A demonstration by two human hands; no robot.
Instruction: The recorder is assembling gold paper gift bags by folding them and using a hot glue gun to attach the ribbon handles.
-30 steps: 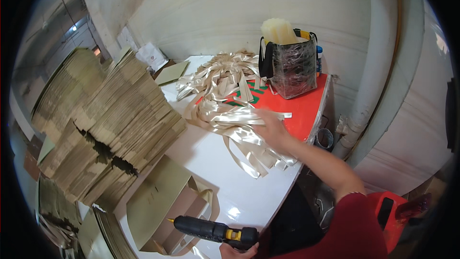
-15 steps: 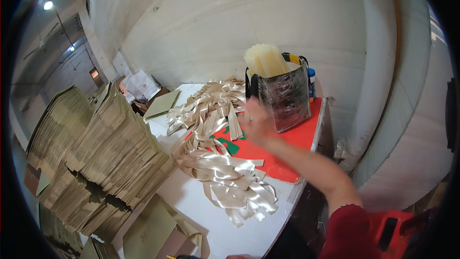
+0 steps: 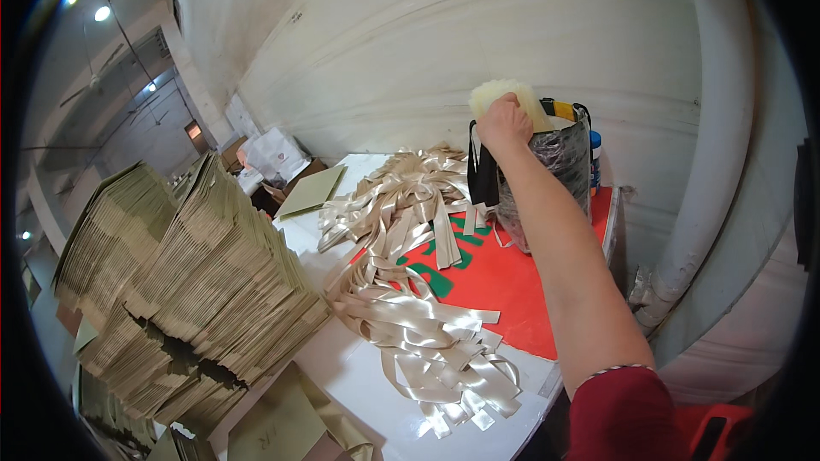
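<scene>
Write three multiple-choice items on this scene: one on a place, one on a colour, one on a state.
1. Where is the right hand?
A. on the pale bundle atop the wrapped container
B. on the stack of flat paper bags
C. under the table

2. What colour is the sheet under the container?
A. blue
B. red
C. black

3. How do the ribbon strips lie?
A. on a spool
B. boxed
C. loose in heaps

A: the hand rests on the bundle. B: the sheet is red. C: the strips sprawl across the table.

Pale yellow stick bundle (image 3: 525, 101) upright in bag (image 3: 559, 179).
</scene>
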